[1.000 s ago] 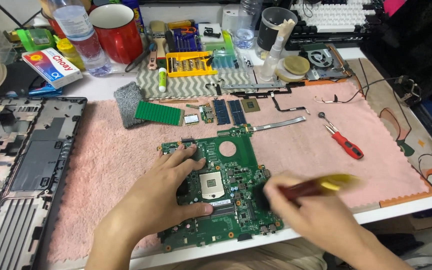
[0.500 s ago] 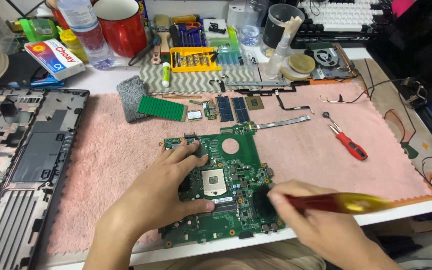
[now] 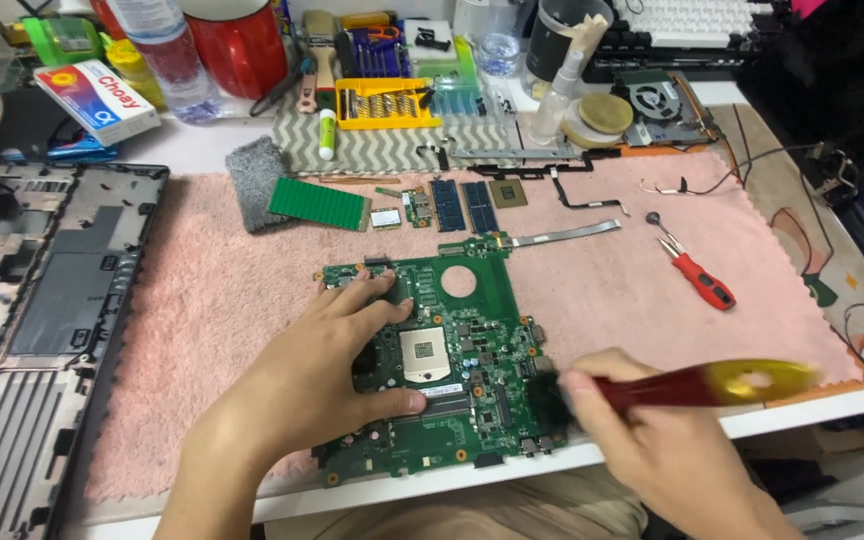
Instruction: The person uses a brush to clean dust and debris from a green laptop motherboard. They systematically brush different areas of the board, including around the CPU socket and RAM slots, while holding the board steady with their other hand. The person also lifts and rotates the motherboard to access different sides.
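A green laptop motherboard (image 3: 472, 300) lies on a pink towel (image 3: 202, 310) near the table's front edge. My left hand (image 3: 317, 375) rests flat on the board's left side, fingers spread, thumb just below the square processor socket (image 3: 423, 353). My right hand (image 3: 652, 435) grips a brush with a red and yellow handle (image 3: 722, 383). Its dark bristles (image 3: 550, 398) touch the board's lower right edge.
A dark laptop base case (image 3: 42, 320) lies at the left. A red-handled screwdriver (image 3: 697, 278) sits on the towel at the right. Memory sticks (image 3: 460, 205), a green strip (image 3: 318, 204) and a grey cloth (image 3: 257, 182) lie behind the board. A red mug (image 3: 237, 45), bottle, yellow bit tray (image 3: 385, 103) and fan (image 3: 657, 105) crowd the back.
The brush has swung in my right hand, the bristles sweeping right along the board's lower right edge. My left hand has stayed pressed on the board.
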